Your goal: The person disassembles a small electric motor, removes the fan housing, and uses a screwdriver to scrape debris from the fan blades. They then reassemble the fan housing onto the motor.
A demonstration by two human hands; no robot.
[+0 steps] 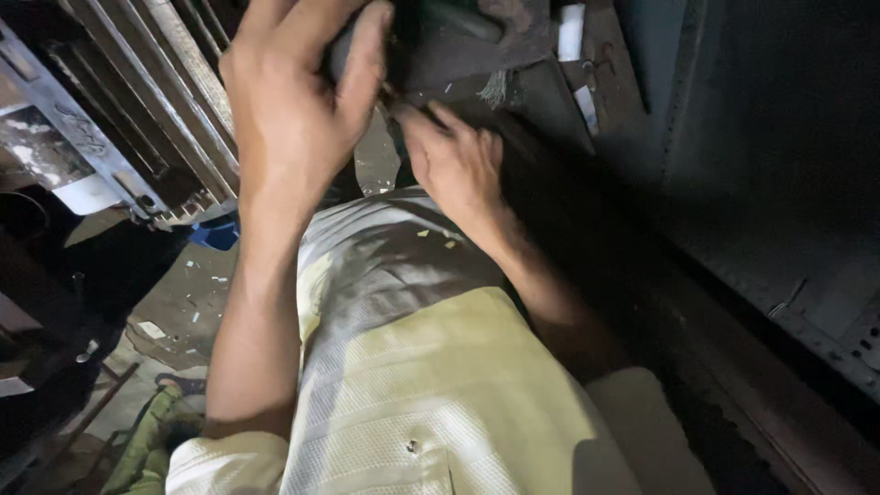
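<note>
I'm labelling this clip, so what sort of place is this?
Probably a small workshop: metal bars lean at the left, scraps litter the floor, and both hands, left hand and right hand, work dark material.

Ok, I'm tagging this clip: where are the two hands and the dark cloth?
left hand point(298, 110), head view, on the back of the hand
right hand point(456, 165), head view, on the back of the hand
dark cloth point(477, 41), head view, on its folded top surface

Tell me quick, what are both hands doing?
Left hand: closed around a dark piece of material.
Right hand: fingers bent, pressing on the same dark piece; a real grip cannot be told.
</note>
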